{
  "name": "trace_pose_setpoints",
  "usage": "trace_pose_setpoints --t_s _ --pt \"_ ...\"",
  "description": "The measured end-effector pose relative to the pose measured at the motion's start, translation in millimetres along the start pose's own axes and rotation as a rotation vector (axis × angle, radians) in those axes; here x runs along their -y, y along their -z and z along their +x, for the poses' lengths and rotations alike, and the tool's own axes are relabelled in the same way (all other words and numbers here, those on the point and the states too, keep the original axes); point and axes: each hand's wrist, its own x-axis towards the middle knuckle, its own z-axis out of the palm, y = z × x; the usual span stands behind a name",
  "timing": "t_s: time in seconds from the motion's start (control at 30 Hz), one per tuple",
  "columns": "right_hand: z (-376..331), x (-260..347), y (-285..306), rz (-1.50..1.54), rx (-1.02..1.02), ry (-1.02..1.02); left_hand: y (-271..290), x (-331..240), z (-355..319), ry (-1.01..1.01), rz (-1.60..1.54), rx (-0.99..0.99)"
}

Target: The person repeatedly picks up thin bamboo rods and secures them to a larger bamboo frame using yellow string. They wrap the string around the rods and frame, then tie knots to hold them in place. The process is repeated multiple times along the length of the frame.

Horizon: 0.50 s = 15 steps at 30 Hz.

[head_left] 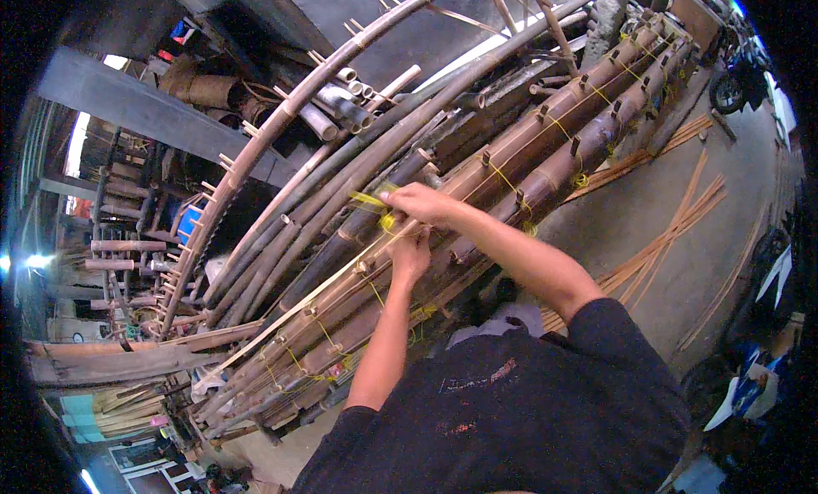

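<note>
My right hand (419,203) is closed in a pinch on a bright yellow cord (368,199), whose loose end sticks out past the fingertips to the left. Just below it, my left hand (411,255) has its fingers curled in against a long brown bamboo pole (460,180). What the left fingers grip is hidden; the yellow cord lies close above them. Short dark pegs stand along the pole, and thin yellow string runs between them. A second peg-studded bamboo pole (550,177) lies alongside, nearer to me.
A curved bamboo piece with pegs (285,111) arches at the far left, in front of stacked bamboo tubes (328,119). Long thin bamboo strips (656,238) lie on the floor (596,209) to the right. A motorbike (728,89) stands at the far right.
</note>
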Motion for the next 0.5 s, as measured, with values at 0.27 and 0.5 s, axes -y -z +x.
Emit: trace_pose_setpoints --t_s 0.27,0.5 --pt "-154.8 -88.4 -52.2 -0.443 0.006 0.434 12.0 -33.6 -12.7 0.017 -0.206 -0.183" --pt "-158.4 -85.7 -57.4 -0.795 0.036 0.434 10.1 17.3 103.8 -0.113 -0.195 -0.38"
